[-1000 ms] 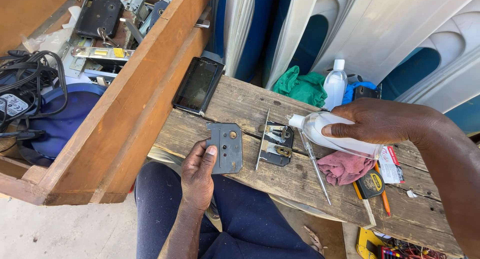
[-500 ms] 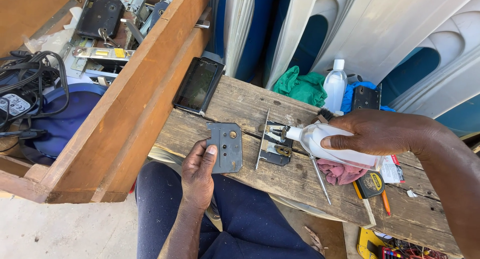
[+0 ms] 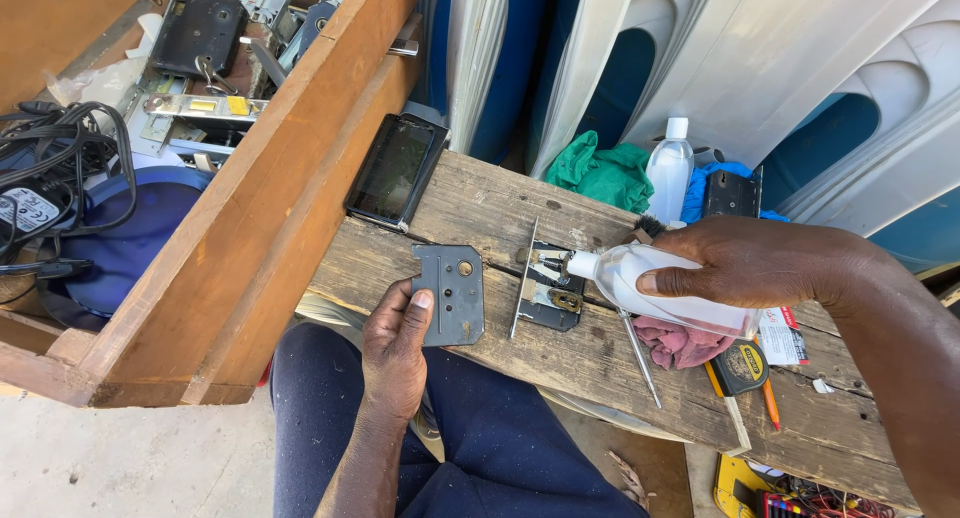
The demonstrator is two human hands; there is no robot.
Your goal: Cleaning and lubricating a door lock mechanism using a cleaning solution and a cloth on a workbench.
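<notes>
Bare forearms, navy trousers (dusty), no sleeves

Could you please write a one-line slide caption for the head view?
Right hand tips clear bottle over opened lock case; left hand holds grey cover plate.

A makeshift lock-repair workshop, outdoors by the look: a rough plank worktop [image 3: 480, 203], a wooden crate [image 3: 250, 238] full of old lock cases [image 3: 197, 33], rags [image 3: 603, 173], a tape measure [image 3: 742, 366], tangled cables [image 3: 50, 168].
</notes>
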